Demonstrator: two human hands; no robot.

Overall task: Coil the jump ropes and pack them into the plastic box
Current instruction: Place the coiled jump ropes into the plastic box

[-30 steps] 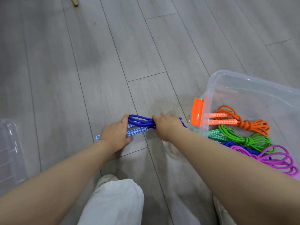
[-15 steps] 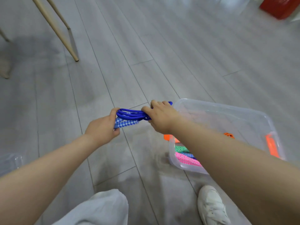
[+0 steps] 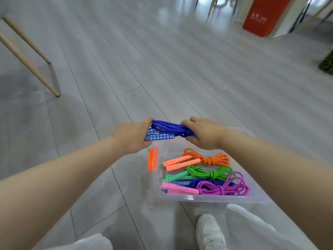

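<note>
A coiled blue jump rope [image 3: 166, 129] with blue-and-white patterned handles is held in the air between both hands, above the far edge of the clear plastic box [image 3: 207, 199]. My left hand [image 3: 132, 137] grips the handle end. My right hand [image 3: 203, 133] grips the knotted cord end. Inside the box lie a coiled orange rope [image 3: 210, 159], a green rope [image 3: 209, 173], another blue rope [image 3: 198, 182] and a purple rope with pink handles [image 3: 223, 186]. The box has an orange latch [image 3: 152, 159] on its left side.
Grey plank floor all round. Wooden chair legs [image 3: 34, 69] stand at the far left. A red bin [image 3: 263, 17] stands far right by more furniture legs. My white shoe [image 3: 210, 231] and pale trouser legs are just below the box.
Both hands have carried the blue rope up off the floor and rightward, from beside the box to above it. The view has swung so the box now lies beneath my hands.
</note>
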